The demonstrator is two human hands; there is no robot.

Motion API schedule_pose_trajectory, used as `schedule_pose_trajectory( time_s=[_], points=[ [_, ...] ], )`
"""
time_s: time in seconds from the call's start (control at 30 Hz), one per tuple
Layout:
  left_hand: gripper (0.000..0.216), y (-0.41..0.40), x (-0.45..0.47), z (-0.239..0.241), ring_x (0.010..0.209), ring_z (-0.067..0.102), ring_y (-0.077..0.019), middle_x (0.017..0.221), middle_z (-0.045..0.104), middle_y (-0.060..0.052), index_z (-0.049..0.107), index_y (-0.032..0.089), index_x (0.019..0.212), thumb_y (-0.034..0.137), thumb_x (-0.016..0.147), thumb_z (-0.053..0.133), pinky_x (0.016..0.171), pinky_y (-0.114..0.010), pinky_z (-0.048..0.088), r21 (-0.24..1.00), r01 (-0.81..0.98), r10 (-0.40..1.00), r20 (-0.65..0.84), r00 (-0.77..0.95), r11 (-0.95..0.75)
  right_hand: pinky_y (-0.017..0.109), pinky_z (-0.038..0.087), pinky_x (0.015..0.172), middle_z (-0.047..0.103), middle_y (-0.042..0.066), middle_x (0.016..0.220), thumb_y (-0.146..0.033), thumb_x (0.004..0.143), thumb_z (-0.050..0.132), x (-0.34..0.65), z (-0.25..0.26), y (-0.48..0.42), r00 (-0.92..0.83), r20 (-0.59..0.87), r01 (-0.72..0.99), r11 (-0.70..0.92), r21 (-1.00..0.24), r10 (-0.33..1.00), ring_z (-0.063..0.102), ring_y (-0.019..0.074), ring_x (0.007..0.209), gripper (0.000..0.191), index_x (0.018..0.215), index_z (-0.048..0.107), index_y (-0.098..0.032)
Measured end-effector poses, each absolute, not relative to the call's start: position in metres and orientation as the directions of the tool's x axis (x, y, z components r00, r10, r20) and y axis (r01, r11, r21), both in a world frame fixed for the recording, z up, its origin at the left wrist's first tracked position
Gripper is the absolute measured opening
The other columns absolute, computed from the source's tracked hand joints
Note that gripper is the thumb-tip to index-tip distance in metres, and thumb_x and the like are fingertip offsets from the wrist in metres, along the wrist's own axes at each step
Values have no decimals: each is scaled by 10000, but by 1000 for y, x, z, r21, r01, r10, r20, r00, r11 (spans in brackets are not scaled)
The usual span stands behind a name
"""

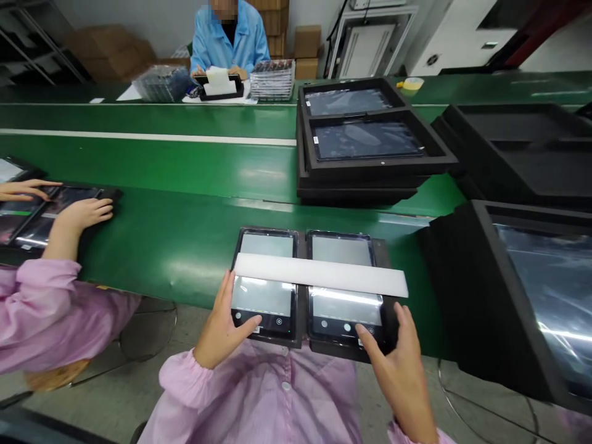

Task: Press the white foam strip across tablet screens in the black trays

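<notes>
Two tablets lie side by side in a black foam tray in front of me, the left tablet (263,302) and the right tablet (345,311). Both have lit, pale screens with round icons along the bottom. Across both screens rests a white foam strip (319,274). My left hand (224,327) is at the left tablet's outer edge, fingers stretched and thumb over its lower screen. On the other side, my right hand (398,354) has its thumb at the right tablet's lower screen and its fingers spread beside the tray. Neither hand is wrapped round anything.
Stacked black trays with tablets (377,163) stand ahead on the green bench (176,228). More black trays (467,296) rise close on my right. At left, a co-worker's hands (81,216) work on tablets. Opposite sits a person in blue (231,37) holding a device.
</notes>
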State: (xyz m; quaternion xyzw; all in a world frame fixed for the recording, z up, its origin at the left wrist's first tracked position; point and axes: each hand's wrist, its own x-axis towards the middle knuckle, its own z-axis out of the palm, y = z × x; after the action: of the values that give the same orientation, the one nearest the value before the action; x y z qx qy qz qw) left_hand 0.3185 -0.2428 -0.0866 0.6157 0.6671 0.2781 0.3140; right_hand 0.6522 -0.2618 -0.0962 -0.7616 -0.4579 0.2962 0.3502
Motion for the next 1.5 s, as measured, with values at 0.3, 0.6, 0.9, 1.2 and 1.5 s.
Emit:
schedule_pose_trajectory(
  time_s=[0.3, 0.6, 0.9, 1.2, 1.5],
  points=[
    [766, -243, 319, -84, 1578, 180, -299, 1710, 201, -111, 150, 276, 1641, 437, 996, 532, 1287, -542, 163, 851, 499, 985, -115, -132, 166, 540, 394, 1115, 495, 126, 1516, -705, 818, 656, 668, -89, -262, 514, -258, 334, -468, -818, 818, 459, 404, 1359, 876, 1510, 484, -196],
    [601, -268, 350, -71, 1337, 557, -250, 1264, 707, -36, 477, 293, 1443, 130, 884, 623, 1271, -520, 259, 541, 703, 884, 351, 311, -462, 476, 500, 968, 535, 153, 1476, -650, 811, 671, 673, -95, -262, 500, -203, 336, -404, -851, 842, 597, 338, 1143, 831, 1479, 524, -179],
    [654, -264, 348, -80, 1354, 536, -278, 1267, 721, -16, 463, 271, 1480, 150, 857, 621, 1302, -523, 122, 376, 715, 806, 340, 485, -589, 505, 331, 1195, 489, 133, 1529, -606, 856, 649, 668, -100, -257, 460, -93, 344, -273, -898, 883, 423, 330, 1423, 744, 1451, 513, -180],
    [576, -233, 336, -64, 1314, 539, -320, 1316, 639, -57, 489, 322, 1462, 241, 906, 616, 1249, -612, 274, 609, 696, 886, 455, 88, -381, 497, 329, 1210, 445, 118, 1567, -563, 907, 655, 670, -106, -255, 458, -160, 237, -294, -926, 875, 408, 314, 1445, 720, 1501, 453, -210],
    [607, -145, 298, -70, 1409, 461, -370, 1419, 629, -82, 592, 271, 1411, 602, 902, 603, 1171, -553, 395, 558, 755, 939, 221, 264, -344, 483, 403, 1139, 522, 125, 1494, -630, 925, 594, 679, -112, -258, 507, -207, 129, -311, -942, 837, 499, 309, 1355, 659, 1426, 533, -206]
  ],
)
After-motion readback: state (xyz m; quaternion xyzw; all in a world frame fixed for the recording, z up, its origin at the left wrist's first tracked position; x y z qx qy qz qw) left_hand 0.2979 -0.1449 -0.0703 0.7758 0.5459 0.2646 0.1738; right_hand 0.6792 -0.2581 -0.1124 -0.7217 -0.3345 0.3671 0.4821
